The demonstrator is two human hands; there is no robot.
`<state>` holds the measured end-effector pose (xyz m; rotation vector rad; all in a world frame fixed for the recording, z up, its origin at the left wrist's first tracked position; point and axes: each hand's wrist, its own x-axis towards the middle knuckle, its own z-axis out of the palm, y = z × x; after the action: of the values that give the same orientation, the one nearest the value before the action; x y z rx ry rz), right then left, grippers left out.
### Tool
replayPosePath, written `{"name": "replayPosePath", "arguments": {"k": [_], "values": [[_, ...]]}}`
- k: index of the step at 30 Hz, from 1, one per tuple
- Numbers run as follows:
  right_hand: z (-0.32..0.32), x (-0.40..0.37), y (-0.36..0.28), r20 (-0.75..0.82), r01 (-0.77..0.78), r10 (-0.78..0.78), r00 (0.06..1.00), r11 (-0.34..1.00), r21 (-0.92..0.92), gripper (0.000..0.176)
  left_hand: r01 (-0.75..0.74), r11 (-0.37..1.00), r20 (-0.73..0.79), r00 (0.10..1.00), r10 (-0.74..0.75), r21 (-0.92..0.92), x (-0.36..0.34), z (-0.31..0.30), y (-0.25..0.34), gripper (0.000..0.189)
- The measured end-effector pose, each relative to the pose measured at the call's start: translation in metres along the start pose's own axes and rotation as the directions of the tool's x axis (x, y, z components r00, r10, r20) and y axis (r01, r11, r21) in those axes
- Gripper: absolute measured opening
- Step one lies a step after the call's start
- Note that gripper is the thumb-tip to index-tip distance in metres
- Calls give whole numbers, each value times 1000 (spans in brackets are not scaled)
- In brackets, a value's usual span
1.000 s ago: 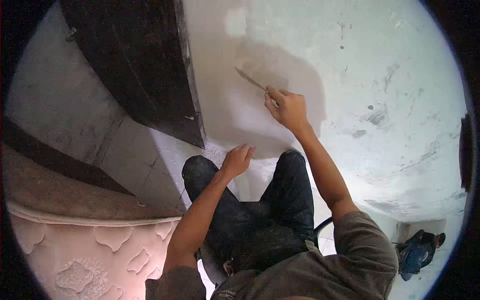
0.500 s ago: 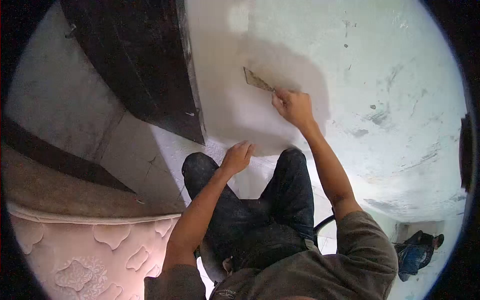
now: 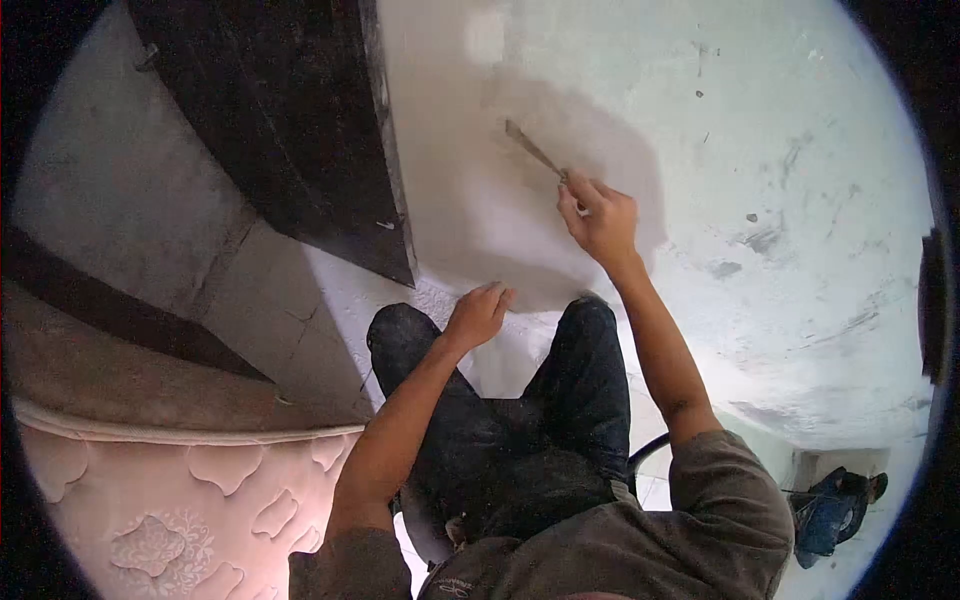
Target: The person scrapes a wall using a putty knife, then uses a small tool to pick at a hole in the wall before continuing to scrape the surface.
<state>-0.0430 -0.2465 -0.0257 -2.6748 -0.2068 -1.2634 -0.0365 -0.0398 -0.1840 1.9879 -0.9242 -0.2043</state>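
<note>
A putty knife point(image 3: 535, 147) is in my right hand point(image 3: 603, 218), its blade pointing up and left over the pale wall point(image 3: 590, 60). The fingers are closed round the handle, which they mostly hide. The blade is seen nearly edge-on and overlaps the shadow my arm casts on the wall. Lower down, my left hand point(image 3: 478, 316) hangs by my left knee point(image 3: 398, 325), fingers loosely stretched toward the wall with no object showing in them.
A dark door point(image 3: 280, 120) stands at the upper left, its edge close to the wall. A pink quilted mattress point(image 3: 150, 500) lies at the lower left. Grey patches and small holes point(image 3: 752, 217) mark the wall. Another person point(image 3: 830, 515) is at the far lower right.
My right hand has moved slightly right and down with the putty knife, and the blade has turned from showing its flat to nearly edge-on. My left hand stays by the knee.
</note>
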Motion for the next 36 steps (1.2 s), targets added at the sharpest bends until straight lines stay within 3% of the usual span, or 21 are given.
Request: {"name": "replayPosePath", "arguments": {"k": [2, 4, 8, 10, 11, 13, 14, 16, 17, 19, 20, 22, 23, 24, 25, 26, 28, 29, 31, 35, 36], "values": [[0, -1, -3, -57, -39, 43, 997, 997, 63, 21, 14, 1000, 19, 1000, -14, 14, 0, 2, -1, 37], [1, 0, 1, 35, -46, 47, 998, 999, -29, 23, -22, 1000, -44, 999, 22, 9, -1, 5, -2, 38], [5, 2, 2, 126, 12, -6, 992, 999, -42, 23, -10, 999, -18, 1000, 11, 46, 0, 3, -1, 35], [5, -1, -5, -97, -48, 52, 994, 998, 52, 21, -26, 1000, -51, 998, 27, 13, 0, 5, -1, 36], [9, -3, 0, -93, -52, 57, 994, 997, 55, 21, -21, 1000, -48, 999, 21, 12, -1, 5, -2, 36], [16, -4, 9, 164, -26, 38, 986, 997, -73, 20, 38, 998, 14, 999, -39, 43, -2, 0, 5, 39], [17, -9, 10, 161, -30, 42, 986, 997, -72, 20, 38, 998, 17, 999, -38, 46, -2, 0, 4, 39], [15, -7, -2, 25, -31, 31, 999, 999, 26, 21, 16, 1000, -6, 1000, -16, 2, 0, 3, 1, 39], [16, -6, -5, 28, -27, 26, 999, 999, 27, 21, 18, 1000, -11, 1000, -18, -1, 1, 5, -2, 39], [16, -6, -9, -138, -91, 104, 985, 991, 96, 18, 13, 999, -14, 1000, -13, 33, 1, 8, -5, 38], [17, -10, -6, -139, -97, 109, 984, 991, 91, 18, 10, 999, -7, 1000, -10, 32, 2, 9, -6, 38], [24, -18, 2, 227, -154, 145, 963, 988, 25, 19, 42, 976, -35, 998, -51, -215, 7, 10, -8, 42], [27, -25, 2, 220, -153, 144, 965, 988, 23, 19, 36, 977, -37, 998, -45, -212, 10, 11, -8, 42], [28, -31, -4, 218, -295, 261, 940, 945, 142, 20, 174, 868, -35, 976, -214, -465, 14, 8, 2, 44], [29, -40, -9, 235, -425, 371, 898, 868, 257, 21, 281, 673, 13, 927, -374, -684, 16, 5, 10, 45], [34, -51, -9, 239, -420, 364, 900, 870, 258, 21, 278, 670, 7, 927, -376, -688, 17, 1, 17, 45], [41, -73, -12, 366, -573, 446, 816, 704, 420, 26, 278, 442, 30, 871, -491, -853, 19, -5, 24, 47], [39, -84, -16, 366, -577, 451, 814, 701, 420, 26, 283, 443, 33, 870, -492, -851, 19, -7, 25, 47], [30, -98, -34, 689, -849, 514, 511, 176, 499, 28, 238, 399, 3, 862, -507, -885, 19, -9, 25, 45], [23, -116, -54, 779, -896, 456, 431, 115, 429, 23, 327, 503, -46, 803, -595, -800, 16, -7, 20, 44], [23, -118, -55, 777, -896, 458, 431, 114, 430, 23, 247, 621, -173, 826, -536, -744, 16, -4, 19, 42]]}}
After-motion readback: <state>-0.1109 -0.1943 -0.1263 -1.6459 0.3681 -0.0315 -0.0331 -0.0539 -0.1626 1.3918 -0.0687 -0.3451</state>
